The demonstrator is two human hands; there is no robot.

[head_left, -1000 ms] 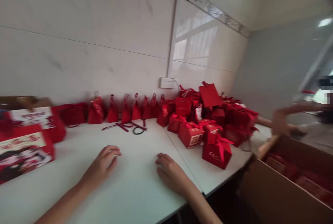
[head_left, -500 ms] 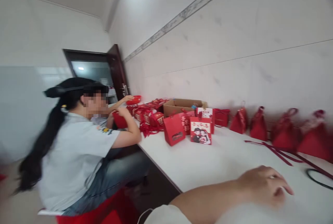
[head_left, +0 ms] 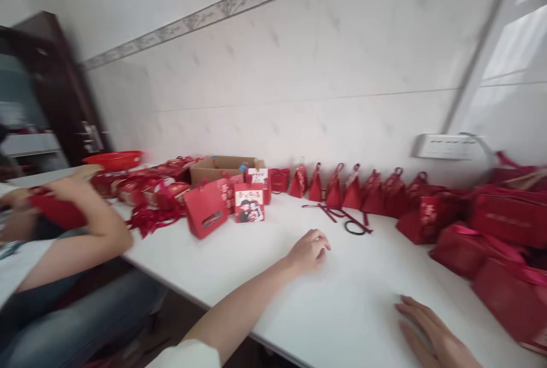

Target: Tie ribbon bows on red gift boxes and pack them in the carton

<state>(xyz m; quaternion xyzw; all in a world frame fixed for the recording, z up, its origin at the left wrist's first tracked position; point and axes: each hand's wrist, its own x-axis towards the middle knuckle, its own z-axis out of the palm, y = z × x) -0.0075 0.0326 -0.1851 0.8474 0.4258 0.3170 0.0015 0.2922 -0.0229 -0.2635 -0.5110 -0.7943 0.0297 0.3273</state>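
The bare right hand [head_left: 433, 331] has been brought back into view, fingers extended; the bare left hand [head_left: 308, 251] is loosely curled, empty; no red, ribbon-tied cardboard box [head_left: 506, 302] is handled.

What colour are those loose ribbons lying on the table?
The ribbons are dark red, seen best in the head view.

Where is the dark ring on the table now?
In the head view, the dark ring lies right of centre on the white table, beside the ribbons, in front of the red bags, beyond the left hand.
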